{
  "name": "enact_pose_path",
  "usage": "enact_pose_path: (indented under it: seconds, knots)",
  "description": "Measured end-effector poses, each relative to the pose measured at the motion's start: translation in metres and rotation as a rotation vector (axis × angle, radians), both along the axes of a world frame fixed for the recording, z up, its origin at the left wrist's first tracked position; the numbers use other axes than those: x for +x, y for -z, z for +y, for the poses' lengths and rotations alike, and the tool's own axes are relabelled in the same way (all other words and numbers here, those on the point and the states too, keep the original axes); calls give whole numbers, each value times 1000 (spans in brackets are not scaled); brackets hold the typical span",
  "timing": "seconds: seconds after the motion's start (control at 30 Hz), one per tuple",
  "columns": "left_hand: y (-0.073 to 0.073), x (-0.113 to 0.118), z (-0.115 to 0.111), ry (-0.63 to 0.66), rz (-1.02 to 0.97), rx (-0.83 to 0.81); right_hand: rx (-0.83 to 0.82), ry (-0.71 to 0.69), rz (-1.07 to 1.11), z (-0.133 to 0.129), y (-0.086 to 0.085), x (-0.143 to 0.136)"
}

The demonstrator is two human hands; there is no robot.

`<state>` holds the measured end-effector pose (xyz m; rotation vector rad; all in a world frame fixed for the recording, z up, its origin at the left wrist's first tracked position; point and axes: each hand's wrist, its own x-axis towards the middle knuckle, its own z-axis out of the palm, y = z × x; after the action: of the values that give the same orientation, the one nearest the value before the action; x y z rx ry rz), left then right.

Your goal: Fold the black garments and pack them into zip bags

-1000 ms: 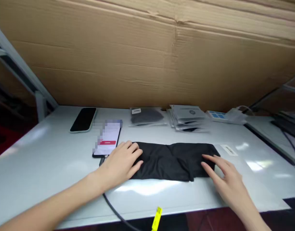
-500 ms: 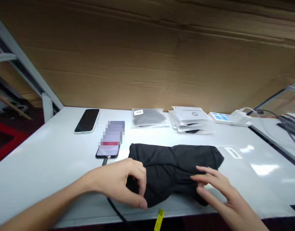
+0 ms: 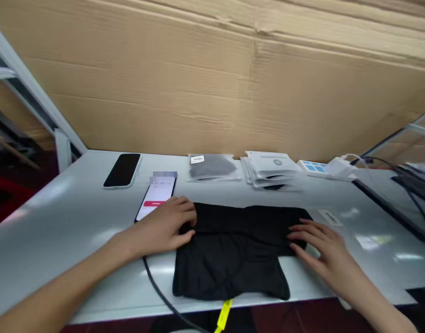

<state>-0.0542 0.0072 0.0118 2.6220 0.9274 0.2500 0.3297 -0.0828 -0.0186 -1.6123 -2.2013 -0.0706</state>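
Observation:
A black cloth garment [image 3: 229,259], its exact kind unclear, lies spread and partly folded near the table's front edge. My left hand [image 3: 170,224] rests at its upper left corner, fingers bent onto the fabric and thumb apart from them. On the right end of the cloth lies my right hand [image 3: 319,245], fingers stretched out and slightly spread, pressing on the fabric. Neither hand visibly pinches the cloth. Beside my left hand is a lit phone [image 3: 162,187], its lower part covered by that hand.
Behind the cloth lie a clear bag with dark fabric [image 3: 214,166] and a stack of white packets [image 3: 273,169]. A dark-screened phone [image 3: 122,170] is at the back left. A power strip [image 3: 312,167] sits back right. A black cable [image 3: 157,289] and yellow strip [image 3: 223,315] cross the front edge.
The cloth's lower part now lies flatter and wider toward the front edge. My left hand has moved up and left to its corner, now overlapping the phone; my right hand has shifted slightly right.

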Motion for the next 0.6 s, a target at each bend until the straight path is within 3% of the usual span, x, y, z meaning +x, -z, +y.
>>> enact_pose_path:
  seconds: [0.1,0.27,0.43,0.5,0.6]
  knots:
    - [-5,1,3,-27,-61,-24,-40,43,74,6,-14,-4]
    - [-17,6,35,-237,-210,-71,-95,148,253,42,-47,-17]
    - [-25,10,67,-288,-190,-82,-57,245,328,81,-56,-28]
    - [-26,6,65,-295,-204,-63,-29,257,338,82,-56,-29]
    - [-26,-7,44,-230,-228,-39,-32,225,342,66,-54,-24]
